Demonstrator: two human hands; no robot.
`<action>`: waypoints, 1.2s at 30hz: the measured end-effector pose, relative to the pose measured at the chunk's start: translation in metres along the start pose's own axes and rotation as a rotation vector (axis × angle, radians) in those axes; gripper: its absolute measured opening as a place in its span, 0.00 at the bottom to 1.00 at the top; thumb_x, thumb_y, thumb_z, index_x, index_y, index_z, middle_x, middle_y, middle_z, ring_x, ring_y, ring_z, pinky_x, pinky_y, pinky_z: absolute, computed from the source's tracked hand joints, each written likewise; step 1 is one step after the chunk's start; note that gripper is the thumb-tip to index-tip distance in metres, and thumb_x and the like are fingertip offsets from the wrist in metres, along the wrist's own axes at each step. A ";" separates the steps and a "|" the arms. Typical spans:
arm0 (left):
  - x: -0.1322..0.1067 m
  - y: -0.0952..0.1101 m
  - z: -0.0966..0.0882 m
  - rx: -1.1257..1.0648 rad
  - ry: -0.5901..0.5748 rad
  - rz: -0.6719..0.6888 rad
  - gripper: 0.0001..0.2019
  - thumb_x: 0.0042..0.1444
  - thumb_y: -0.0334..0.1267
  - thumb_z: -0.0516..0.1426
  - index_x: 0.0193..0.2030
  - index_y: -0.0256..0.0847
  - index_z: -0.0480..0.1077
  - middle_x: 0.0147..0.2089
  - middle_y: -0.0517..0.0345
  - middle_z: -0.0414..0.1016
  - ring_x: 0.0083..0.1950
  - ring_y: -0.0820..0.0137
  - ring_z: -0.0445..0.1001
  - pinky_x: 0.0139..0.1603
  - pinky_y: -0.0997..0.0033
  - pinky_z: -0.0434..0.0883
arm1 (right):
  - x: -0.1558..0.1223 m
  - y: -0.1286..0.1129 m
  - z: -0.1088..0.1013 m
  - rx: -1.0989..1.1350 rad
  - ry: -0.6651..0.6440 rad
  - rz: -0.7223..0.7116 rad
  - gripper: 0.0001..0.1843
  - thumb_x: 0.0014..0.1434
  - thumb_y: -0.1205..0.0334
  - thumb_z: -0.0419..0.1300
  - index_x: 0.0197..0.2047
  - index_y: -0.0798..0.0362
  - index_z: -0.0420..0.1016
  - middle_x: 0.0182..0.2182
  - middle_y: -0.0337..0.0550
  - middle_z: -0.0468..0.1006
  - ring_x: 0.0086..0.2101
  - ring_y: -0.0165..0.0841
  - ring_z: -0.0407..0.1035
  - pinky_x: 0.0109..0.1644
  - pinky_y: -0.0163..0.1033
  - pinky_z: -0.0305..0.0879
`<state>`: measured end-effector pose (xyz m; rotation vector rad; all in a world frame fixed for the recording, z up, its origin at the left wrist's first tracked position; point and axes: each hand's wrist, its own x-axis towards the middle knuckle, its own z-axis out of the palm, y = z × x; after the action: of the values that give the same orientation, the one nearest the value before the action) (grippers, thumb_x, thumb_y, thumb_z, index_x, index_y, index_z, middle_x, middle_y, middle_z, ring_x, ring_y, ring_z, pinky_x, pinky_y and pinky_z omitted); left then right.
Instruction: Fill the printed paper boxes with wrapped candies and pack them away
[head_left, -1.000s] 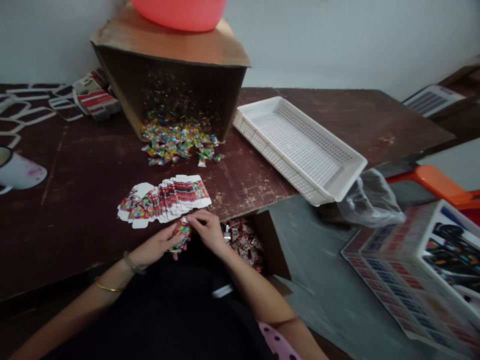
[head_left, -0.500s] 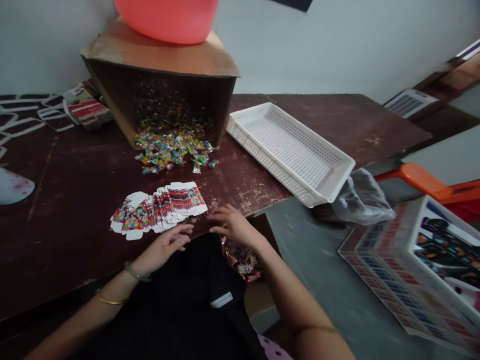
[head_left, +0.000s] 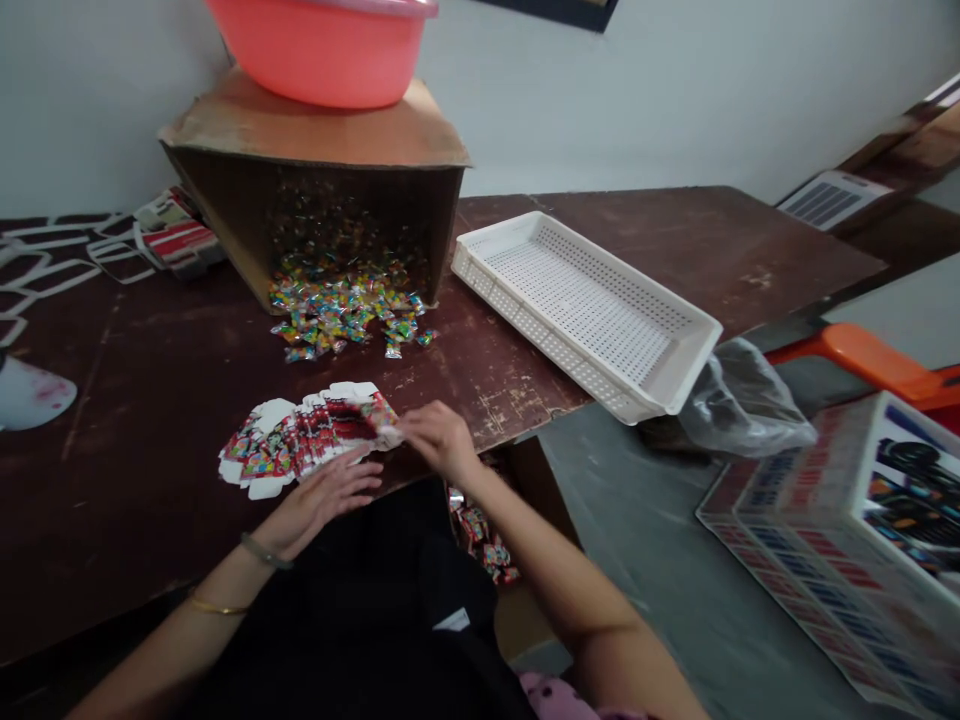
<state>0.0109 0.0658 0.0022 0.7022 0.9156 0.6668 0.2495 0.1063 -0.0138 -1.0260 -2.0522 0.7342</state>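
Note:
A fanned row of flattened red-and-white printed cartons (head_left: 315,435) lies on the dark table in front of me. My right hand (head_left: 442,440) pinches the carton at the row's right end, which looks lifted and slightly blurred. Along the near edge of the row is my left hand (head_left: 326,500), open, its fingers stretched out and holding nothing. Behind the cartons, small clear-wrapped colourful candies (head_left: 337,310) spill from a cardboard box (head_left: 214,220) lying on its side.
A pink basin (head_left: 330,55) stands on the cardboard box. Right of it is a white perforated tray (head_left: 585,320), with a clear plastic bag (head_left: 742,405) by its corner. Below the table edge, an open box holds filled packets (head_left: 480,530). A plastic crate (head_left: 825,540) stands at right.
My right hand has moved left from beside the row and taken hold of its end carton. My left hand has shifted slightly left and down, fingers still stretched. The view tilted up a little.

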 end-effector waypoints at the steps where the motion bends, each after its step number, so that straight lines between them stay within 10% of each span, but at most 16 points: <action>1: 0.003 -0.001 0.003 -0.072 0.001 0.019 0.22 0.57 0.50 0.59 0.55 0.41 0.71 0.55 0.44 0.76 0.55 0.56 0.73 0.52 0.57 0.71 | -0.013 -0.013 0.010 -0.005 0.021 -0.032 0.12 0.63 0.58 0.59 0.47 0.47 0.80 0.46 0.46 0.80 0.46 0.37 0.70 0.53 0.45 0.64; 9: 0.011 -0.010 0.031 0.129 0.124 0.063 0.18 0.48 0.39 0.64 0.47 0.39 0.73 0.44 0.53 0.81 0.48 0.57 0.77 0.52 0.58 0.71 | -0.009 -0.041 0.020 -0.070 0.011 -0.014 0.18 0.61 0.57 0.60 0.54 0.48 0.73 0.53 0.50 0.72 0.52 0.40 0.62 0.57 0.50 0.60; 16: 0.023 0.010 0.040 0.373 0.136 0.096 0.18 0.48 0.45 0.64 0.42 0.36 0.73 0.34 0.52 0.81 0.38 0.56 0.79 0.43 0.58 0.74 | 0.010 -0.016 -0.003 0.062 0.044 0.074 0.09 0.54 0.59 0.67 0.31 0.53 0.73 0.55 0.49 0.68 0.55 0.40 0.61 0.59 0.47 0.58; 21: 0.033 0.051 0.030 0.783 0.442 0.460 0.25 0.50 0.46 0.63 0.55 0.40 0.70 0.59 0.46 0.72 0.61 0.50 0.67 0.59 0.57 0.66 | 0.025 0.000 -0.040 -0.106 0.047 0.141 0.09 0.55 0.59 0.66 0.31 0.54 0.72 0.61 0.50 0.62 0.59 0.45 0.55 0.60 0.55 0.53; 24: 0.024 0.063 0.038 0.853 0.328 0.558 0.29 0.48 0.44 0.65 0.58 0.43 0.67 0.64 0.48 0.66 0.67 0.51 0.59 0.65 0.57 0.58 | 0.033 -0.024 -0.050 -0.063 -0.076 0.004 0.09 0.56 0.57 0.66 0.32 0.52 0.72 0.63 0.45 0.61 0.61 0.43 0.52 0.62 0.54 0.52; 28: 0.013 0.048 0.052 0.603 -0.185 0.203 0.14 0.51 0.46 0.63 0.39 0.39 0.75 0.38 0.50 0.81 0.42 0.55 0.77 0.45 0.59 0.73 | 0.033 -0.062 -0.049 0.111 -0.183 -0.094 0.08 0.59 0.57 0.63 0.32 0.52 0.72 0.65 0.41 0.57 0.63 0.39 0.51 0.65 0.49 0.49; 36: 0.012 -0.002 0.043 0.661 0.197 0.239 0.17 0.51 0.52 0.59 0.26 0.37 0.71 0.22 0.62 0.71 0.26 0.69 0.68 0.27 0.72 0.66 | -0.006 -0.051 -0.024 0.621 -0.198 0.195 0.10 0.59 0.57 0.63 0.32 0.55 0.72 0.43 0.45 0.73 0.46 0.34 0.68 0.53 0.40 0.63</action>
<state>0.0543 0.0630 0.0139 1.3671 1.2633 0.6500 0.2495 0.0790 0.0358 -0.8126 -1.7058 1.5080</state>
